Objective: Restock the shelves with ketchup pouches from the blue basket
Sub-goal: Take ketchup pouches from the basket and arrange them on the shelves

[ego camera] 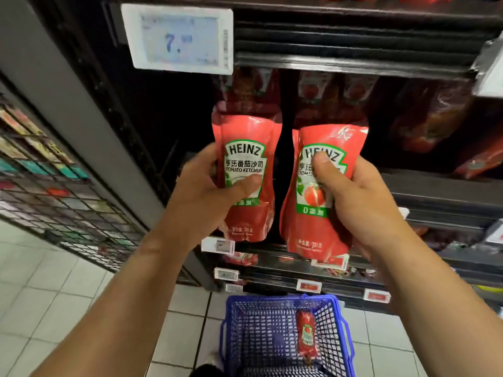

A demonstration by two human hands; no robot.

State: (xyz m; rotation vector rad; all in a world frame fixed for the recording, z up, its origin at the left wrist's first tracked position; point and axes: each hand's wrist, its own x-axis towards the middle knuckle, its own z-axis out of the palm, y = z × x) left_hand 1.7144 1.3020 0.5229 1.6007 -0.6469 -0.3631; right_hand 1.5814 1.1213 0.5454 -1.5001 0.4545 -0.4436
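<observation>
My left hand [202, 190] grips a red Heinz ketchup pouch [246, 137] upright, thumb across its label. My right hand [351, 197] grips a second red ketchup pouch [329, 232] beside it, thumb on its front. Both pouches are raised in front of the dark shelf opening [340, 99], where more red pouches stand in the shadow behind. On the floor below stands the blue basket [236, 338], with one ketchup pouch [307, 336] lying inside it.
A white price tag [179, 39] reading 7 hangs from the upper shelf edge. Lower shelves [449, 202] with small price labels run to the right. A wire rack [54, 191] of flat packets stands at the left. White floor tiles [40, 308] lie below.
</observation>
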